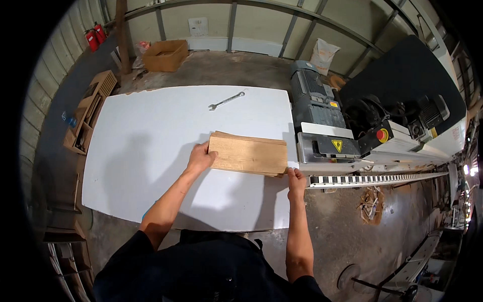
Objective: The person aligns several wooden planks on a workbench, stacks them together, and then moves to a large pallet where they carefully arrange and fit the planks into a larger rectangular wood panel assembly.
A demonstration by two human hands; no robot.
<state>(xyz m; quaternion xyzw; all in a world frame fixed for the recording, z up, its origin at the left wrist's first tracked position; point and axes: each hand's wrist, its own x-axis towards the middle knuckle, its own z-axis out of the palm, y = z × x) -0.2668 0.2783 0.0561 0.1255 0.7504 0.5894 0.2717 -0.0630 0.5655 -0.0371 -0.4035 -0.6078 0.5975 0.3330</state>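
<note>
A small stack of thin wooden boards [249,153] is in front of me, over a white tabletop [136,116]. The boards' edges are slightly out of line along the far and near sides. My left hand [202,157] grips the stack's left end, thumb on top and fingers beneath. At the near right corner, my right hand [297,180] is closed with its fingertips against the boards' edge. Part of its grip is hidden. Beyond the stack a metal combination wrench [226,101] lies on the tabletop.
A woodworking machine with a grey motor [313,83] and a red stop button [382,135] adjoins the table's right side. Its long track [372,179] runs off to the right. A wooden rack [93,110] stands at left; a cardboard box [165,55] sits behind the table.
</note>
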